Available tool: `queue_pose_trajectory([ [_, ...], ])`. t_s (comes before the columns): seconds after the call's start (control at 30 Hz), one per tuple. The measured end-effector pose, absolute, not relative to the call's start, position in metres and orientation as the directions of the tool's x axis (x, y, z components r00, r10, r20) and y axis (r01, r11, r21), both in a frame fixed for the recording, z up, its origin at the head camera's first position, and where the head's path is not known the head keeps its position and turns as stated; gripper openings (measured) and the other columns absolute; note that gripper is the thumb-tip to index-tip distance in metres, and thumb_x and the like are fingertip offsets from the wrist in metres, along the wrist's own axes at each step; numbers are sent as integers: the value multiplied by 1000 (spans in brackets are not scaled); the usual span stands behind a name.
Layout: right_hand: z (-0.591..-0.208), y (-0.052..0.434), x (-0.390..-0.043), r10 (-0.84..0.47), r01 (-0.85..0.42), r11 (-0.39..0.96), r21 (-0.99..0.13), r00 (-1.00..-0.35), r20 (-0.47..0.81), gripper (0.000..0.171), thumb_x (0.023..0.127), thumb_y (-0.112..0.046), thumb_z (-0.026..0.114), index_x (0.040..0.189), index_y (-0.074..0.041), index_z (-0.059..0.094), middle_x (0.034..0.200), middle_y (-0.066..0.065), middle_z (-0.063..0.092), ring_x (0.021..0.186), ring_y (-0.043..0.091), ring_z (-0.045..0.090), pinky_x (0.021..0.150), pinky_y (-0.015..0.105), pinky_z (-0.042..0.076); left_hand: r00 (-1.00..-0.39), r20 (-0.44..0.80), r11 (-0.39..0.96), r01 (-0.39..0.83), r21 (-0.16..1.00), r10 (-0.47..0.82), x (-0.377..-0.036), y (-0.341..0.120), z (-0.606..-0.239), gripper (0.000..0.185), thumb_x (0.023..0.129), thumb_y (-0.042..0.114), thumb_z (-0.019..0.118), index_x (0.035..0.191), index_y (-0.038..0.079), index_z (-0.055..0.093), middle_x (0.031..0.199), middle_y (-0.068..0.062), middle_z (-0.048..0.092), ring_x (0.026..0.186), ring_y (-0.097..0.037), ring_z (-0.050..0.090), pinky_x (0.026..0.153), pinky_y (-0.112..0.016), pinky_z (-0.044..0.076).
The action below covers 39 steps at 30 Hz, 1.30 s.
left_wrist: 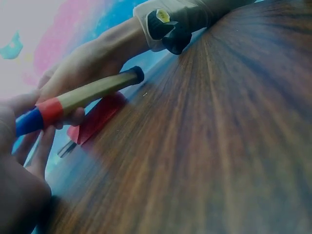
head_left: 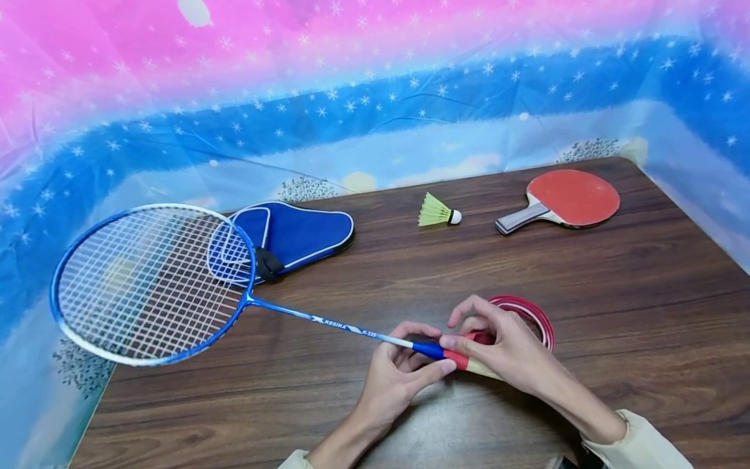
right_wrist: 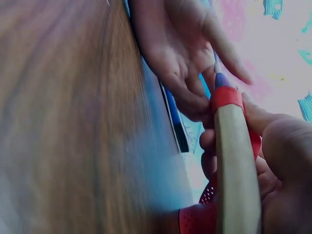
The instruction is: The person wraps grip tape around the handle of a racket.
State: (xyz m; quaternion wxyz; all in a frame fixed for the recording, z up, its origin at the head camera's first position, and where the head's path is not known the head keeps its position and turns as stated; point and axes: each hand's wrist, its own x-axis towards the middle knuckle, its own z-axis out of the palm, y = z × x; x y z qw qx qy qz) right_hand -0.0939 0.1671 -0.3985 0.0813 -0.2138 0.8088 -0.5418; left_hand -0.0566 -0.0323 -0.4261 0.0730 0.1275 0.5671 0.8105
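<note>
A blue and white badminton racket is held up over the table, its strung head to the left. My left hand holds it at the blue cone above the handle, thumb by the red band. At that band, my right hand pinches red perforated grip tape against the handle, fingers behind it. One turn of red circles the top of the bare wooden handle. The rest of the tape loops in a red and white coil on the table, partly hidden behind my right hand.
A blue zippered paddle case lies behind the racket head. Farther back are a yellow shuttlecock and a red table tennis paddle. Patterned cloth hangs along the rear and sides of the wooden table.
</note>
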Motion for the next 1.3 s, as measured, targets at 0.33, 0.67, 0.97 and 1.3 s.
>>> queue_pose_trajectory([
  [0.33,-395,170,-96,-495,-340,401,-850,-862,111,22,86,-39,75,99,-25,64,79,-11,65,69,9,60,60,25,47,-963,74,-302,-8,953,260,-56,-33,-425,31,80,2,80,108,-3,67,104,-19,66,97,-29,67,87,-38,55],
  [0.67,-390,190,-104,-614,-408,354,-842,-780,120,27,90,-35,72,82,-25,48,72,-5,40,60,9,37,51,27,31,-943,160,-280,76,957,291,-54,-32,-425,28,82,0,78,106,-2,66,104,-18,66,92,-26,67,85,-35,55],
  [0.97,-388,202,-106,-720,-363,185,-913,-682,125,11,97,-14,63,97,-21,54,88,-2,49,76,16,47,60,30,41,-952,84,-248,9,969,293,-55,-33,-425,30,82,4,80,108,0,66,107,-16,66,94,-29,67,89,-39,54],
  [1.3,-393,193,-103,-627,-379,281,-882,-768,131,11,94,-25,69,96,-26,58,87,-3,54,74,14,51,60,33,41,-951,106,-298,15,954,290,-55,-34,-425,31,81,1,79,109,-2,66,109,-19,66,98,-30,66,90,-40,53],
])
